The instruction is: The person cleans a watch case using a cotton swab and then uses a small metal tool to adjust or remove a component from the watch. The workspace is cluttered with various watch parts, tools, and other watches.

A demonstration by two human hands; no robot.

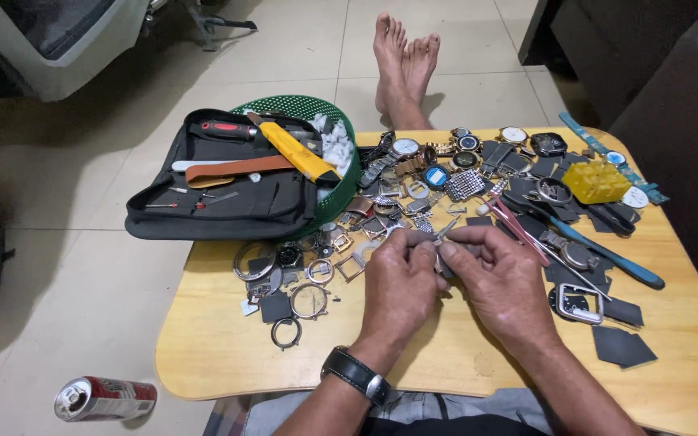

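Observation:
My left hand [397, 278] and my right hand [501, 278] meet over the middle of a low wooden table [228, 355]. Together they pinch a small metal watch part [446, 234] between their fingertips; its exact shape is hidden by the fingers. A black wristwatch [355, 375] is on my left wrist. Pink-handled tweezers [519, 226] lie just beyond my right hand. Loose watch cases and bezel rings [310, 300] lie left of my left hand.
Several watches [446, 153], a yellow plastic block [596, 182], a blue-handled tool [607, 257] and dark square pads [620, 345] cover the table. A black tool pouch [228, 202] lies over a green basket [304, 107]. A crushed can [105, 398] is on the floor. My bare feet [404, 60] rest beyond the table.

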